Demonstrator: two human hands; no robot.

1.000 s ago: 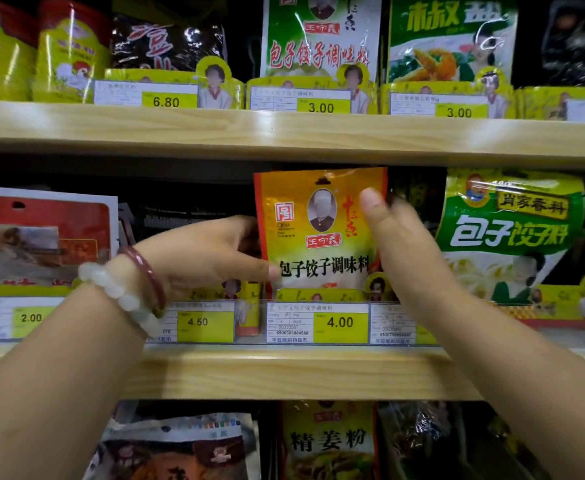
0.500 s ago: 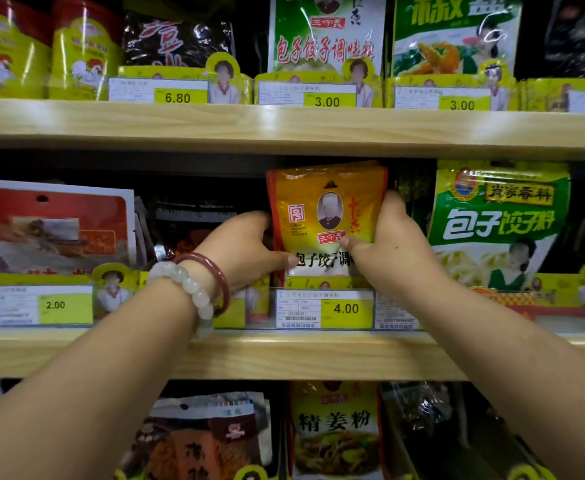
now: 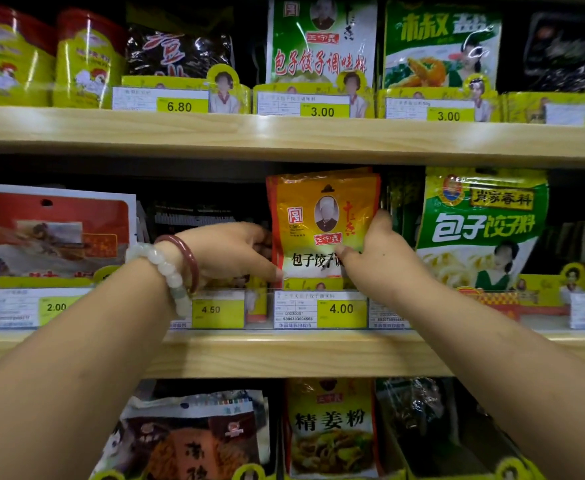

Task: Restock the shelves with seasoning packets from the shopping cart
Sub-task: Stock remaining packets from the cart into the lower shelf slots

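Your left hand [image 3: 230,252] and right hand [image 3: 379,258] both reach to the middle shelf [image 3: 284,353] and meet at the orange seasoning packet [image 3: 322,216].

1. Left hand. The fingers curl toward the packet's left edge and the thumb tip lies at its lower left corner. The fingertips are hidden behind the packet, so the grip shows as a pinch on that edge between thumb and fingers. The wrist carries a white bead bracelet [image 3: 166,271] and a dark red bangle [image 3: 189,258].

2. Right hand. The thumb presses across the packet's front, over the black printed characters. The remaining fingers wrap round the right edge and go behind it. The hand holds the packet at its lower right.

3. Packet position. The packet stands upright on the middle shelf, just behind the price tag marked 4.00 [image 3: 320,309]. Its top edge sits close under the upper shelf [image 3: 284,133]. Further edges of the same colour show behind its top right corner; whether these are more packets of the same kind cannot be told for certain.

4. Neighbours. A green packet [image 3: 481,223] stands to the right, near but not touching your right hand. A red and white packet [image 3: 52,230] stands well to the left. The price tag marked 4.50 [image 3: 215,310] lies under your left wrist.

5. Other shelves. The upper shelf carries yellow tins [image 3: 48,60] at left and a green and white packet [image 3: 322,39] directly above the orange one. The lower shelf shows a yellow packet [image 3: 331,427] below it.
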